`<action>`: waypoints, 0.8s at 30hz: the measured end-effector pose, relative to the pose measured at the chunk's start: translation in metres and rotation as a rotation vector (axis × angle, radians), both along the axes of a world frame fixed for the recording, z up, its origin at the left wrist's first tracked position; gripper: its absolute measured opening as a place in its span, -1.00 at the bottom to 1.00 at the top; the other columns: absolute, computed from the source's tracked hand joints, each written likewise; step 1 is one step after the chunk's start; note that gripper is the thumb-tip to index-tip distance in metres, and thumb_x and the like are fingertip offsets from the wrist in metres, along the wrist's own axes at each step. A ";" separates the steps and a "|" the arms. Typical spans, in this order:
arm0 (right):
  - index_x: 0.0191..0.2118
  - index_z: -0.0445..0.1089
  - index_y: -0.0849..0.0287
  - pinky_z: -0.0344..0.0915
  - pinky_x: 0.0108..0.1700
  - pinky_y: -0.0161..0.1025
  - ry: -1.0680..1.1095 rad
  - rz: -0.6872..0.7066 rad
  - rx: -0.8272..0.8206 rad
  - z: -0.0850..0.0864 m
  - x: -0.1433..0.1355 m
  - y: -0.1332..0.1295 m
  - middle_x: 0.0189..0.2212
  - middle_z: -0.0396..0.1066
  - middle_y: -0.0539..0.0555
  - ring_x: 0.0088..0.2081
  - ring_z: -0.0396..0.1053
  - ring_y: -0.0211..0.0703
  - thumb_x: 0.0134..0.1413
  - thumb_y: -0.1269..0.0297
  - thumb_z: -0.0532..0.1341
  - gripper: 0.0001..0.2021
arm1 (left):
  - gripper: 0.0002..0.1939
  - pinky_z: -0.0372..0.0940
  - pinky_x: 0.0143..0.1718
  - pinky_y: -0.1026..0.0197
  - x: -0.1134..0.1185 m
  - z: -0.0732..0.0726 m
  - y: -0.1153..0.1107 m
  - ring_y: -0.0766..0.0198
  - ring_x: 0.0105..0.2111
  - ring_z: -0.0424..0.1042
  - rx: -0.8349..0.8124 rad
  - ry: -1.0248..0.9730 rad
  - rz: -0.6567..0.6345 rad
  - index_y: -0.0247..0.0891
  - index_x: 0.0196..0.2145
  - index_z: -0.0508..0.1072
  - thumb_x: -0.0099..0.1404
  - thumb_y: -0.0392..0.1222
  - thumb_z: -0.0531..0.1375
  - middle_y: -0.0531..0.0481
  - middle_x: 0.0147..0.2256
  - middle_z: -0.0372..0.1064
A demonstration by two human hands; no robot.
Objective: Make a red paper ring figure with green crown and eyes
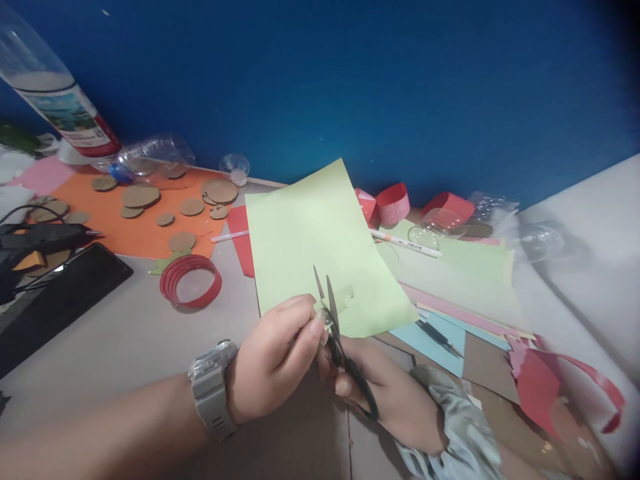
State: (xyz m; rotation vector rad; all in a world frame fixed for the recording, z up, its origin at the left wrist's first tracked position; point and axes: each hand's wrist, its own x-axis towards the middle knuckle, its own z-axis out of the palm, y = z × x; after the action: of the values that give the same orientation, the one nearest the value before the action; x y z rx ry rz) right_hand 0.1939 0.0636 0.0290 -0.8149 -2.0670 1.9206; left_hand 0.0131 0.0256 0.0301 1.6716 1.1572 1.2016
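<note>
Two closed grips: my right hand (385, 390) round scissors (334, 316), my left hand (275, 353) pinching a paper scrap (321, 305); contents unclear in the labelled bottle (73, 113).

Premises: a paper-craft work area; whether home or classroom cannot be determined. Evidence: a table (135, 337) against a blue wall (320, 80) at twelve o'clock; cut cardboard discs (141, 196) on orange paper (107, 230) at nine; coloured sheets (460, 273) between three and four; scissors (340, 345) at six.
</note>
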 end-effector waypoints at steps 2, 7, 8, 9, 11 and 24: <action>-0.39 0.17 0.15 0.00 -0.39 -0.26 -0.007 0.003 0.002 0.000 0.000 0.001 -0.50 0.09 -0.09 -0.44 0.04 -0.25 0.13 -0.35 0.01 -0.44 | -0.69 0.14 -0.37 0.28 0.000 0.000 0.000 0.34 -0.47 0.18 -0.010 0.008 0.008 -0.21 -0.47 0.15 0.47 -0.34 -0.06 0.09 -0.48 0.16; -0.39 0.17 0.15 0.00 -0.43 -0.28 -0.006 0.008 -0.006 0.000 0.001 0.002 -0.52 0.08 -0.09 -0.45 0.03 -0.25 0.13 -0.35 0.02 -0.43 | -0.68 0.15 -0.36 0.27 0.000 0.002 0.000 0.34 -0.47 0.21 -0.011 -0.014 -0.011 -0.22 -0.47 0.19 0.48 -0.34 -0.07 0.08 -0.50 0.22; -0.39 0.17 0.15 -0.01 -0.43 -0.28 -0.008 0.013 -0.015 0.001 0.001 0.002 -0.52 0.07 -0.10 -0.46 0.02 -0.26 0.13 -0.35 0.02 -0.43 | -0.68 0.14 -0.37 0.26 0.000 0.002 0.000 0.33 -0.48 0.21 -0.010 -0.013 -0.011 -0.22 -0.47 0.19 0.48 -0.34 -0.06 0.08 -0.50 0.22; -0.39 0.17 0.15 -0.01 -0.44 -0.28 -0.009 0.016 -0.020 0.001 0.000 0.002 -0.52 0.07 -0.10 -0.47 0.02 -0.26 0.13 -0.35 0.03 -0.43 | -0.68 0.14 -0.38 0.26 0.000 0.002 0.000 0.33 -0.48 0.20 -0.010 -0.012 -0.008 -0.21 -0.47 0.18 0.48 -0.33 -0.06 0.08 -0.50 0.21; -0.40 0.17 0.15 -0.01 -0.45 -0.29 -0.009 0.014 -0.026 0.002 0.000 0.002 -0.52 0.07 -0.10 -0.47 0.02 -0.26 0.12 -0.36 0.04 -0.43 | -0.69 0.13 -0.39 0.26 0.000 0.001 0.000 0.33 -0.49 0.18 -0.013 -0.008 -0.003 -0.21 -0.47 0.15 0.48 -0.33 -0.06 0.09 -0.50 0.18; -0.40 0.15 0.13 0.00 -0.41 -0.28 -0.036 0.022 -0.030 0.004 -0.001 0.002 -0.50 0.06 -0.09 -0.45 0.01 -0.24 0.11 -0.39 0.00 -0.42 | -0.70 0.13 -0.41 0.25 0.000 0.001 0.000 0.33 -0.49 0.15 0.002 0.024 0.001 -0.20 -0.47 0.09 0.47 -0.33 -0.08 0.09 -0.49 0.12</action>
State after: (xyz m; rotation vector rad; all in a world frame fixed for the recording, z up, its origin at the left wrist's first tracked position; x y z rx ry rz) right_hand 0.1927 0.0654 0.0326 -0.8430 -2.0810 1.9669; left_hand 0.0127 0.0253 0.0307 1.6915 1.1719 1.1861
